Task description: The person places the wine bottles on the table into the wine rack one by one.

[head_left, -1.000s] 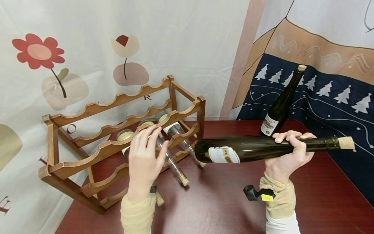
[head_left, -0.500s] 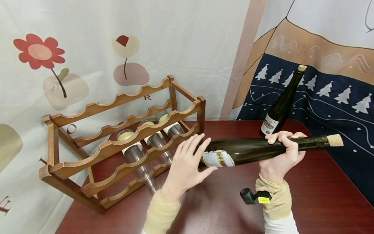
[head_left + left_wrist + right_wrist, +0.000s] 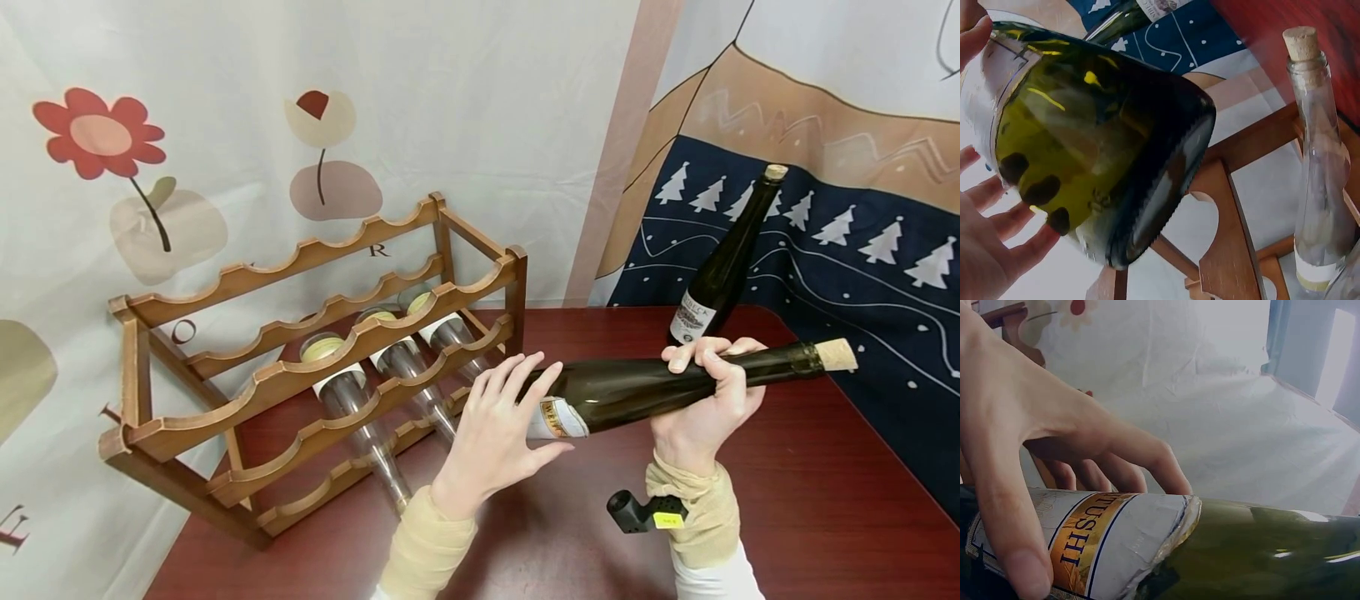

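A dark green wine bottle with a cork in its neck is held sideways over the table, cork end to the right and slightly higher. My right hand grips it where the body narrows into the neck. Around the base end, my left hand holds the body between thumb and fingers. In the right wrist view, the left thumb lies across the white and gold label. Through the green glass in the left wrist view, fingertips press on the bottle's side, and its base faces the rack.
The wooden wine rack stands at the left on the red-brown table. Clear corked bottles lie tilted in its lower row, necks toward me. Another green bottle stands upright at the back right, before a patterned cloth.
My left hand has moved right from in front of the rack and taken hold of the bottle's base end. My right hand has shifted a little left with the bottle, whose base end dips lower.
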Available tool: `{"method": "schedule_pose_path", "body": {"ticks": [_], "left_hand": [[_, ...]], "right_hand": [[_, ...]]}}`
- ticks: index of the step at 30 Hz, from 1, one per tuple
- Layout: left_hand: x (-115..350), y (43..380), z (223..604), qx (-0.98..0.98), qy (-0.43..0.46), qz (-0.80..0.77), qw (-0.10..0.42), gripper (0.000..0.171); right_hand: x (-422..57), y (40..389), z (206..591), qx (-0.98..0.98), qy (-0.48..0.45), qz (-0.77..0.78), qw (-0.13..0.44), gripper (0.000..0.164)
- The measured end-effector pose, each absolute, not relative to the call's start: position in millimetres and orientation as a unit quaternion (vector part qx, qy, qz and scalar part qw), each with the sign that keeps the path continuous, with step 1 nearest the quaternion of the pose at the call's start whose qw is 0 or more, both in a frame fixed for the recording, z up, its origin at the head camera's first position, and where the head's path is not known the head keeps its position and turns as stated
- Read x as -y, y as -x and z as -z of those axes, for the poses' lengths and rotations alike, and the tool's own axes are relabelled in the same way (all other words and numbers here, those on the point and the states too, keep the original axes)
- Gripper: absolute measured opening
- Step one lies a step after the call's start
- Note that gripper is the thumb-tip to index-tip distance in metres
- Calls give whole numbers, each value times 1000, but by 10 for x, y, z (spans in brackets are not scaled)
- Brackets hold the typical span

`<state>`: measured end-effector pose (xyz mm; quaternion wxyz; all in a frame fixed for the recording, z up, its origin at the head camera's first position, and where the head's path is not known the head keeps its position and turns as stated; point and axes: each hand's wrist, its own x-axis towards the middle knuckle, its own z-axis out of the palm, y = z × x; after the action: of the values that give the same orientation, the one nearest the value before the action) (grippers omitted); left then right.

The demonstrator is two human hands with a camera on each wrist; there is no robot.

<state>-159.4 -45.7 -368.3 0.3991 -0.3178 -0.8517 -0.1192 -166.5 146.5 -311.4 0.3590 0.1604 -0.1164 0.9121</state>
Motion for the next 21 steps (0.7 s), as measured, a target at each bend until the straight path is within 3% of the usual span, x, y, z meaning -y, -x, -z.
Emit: {"method": "schedule_pose_path", "body": {"ticks": [9,21], "left_hand": [[389,1582,3720,861,309,122,384,94],[356,1612,3751,852,307,122,406,97]], "right_hand": [[-1419,1646,3112,129,-167,-909,360,17],[-1401,1636,3124,136,-175,-907,359,16]]}}
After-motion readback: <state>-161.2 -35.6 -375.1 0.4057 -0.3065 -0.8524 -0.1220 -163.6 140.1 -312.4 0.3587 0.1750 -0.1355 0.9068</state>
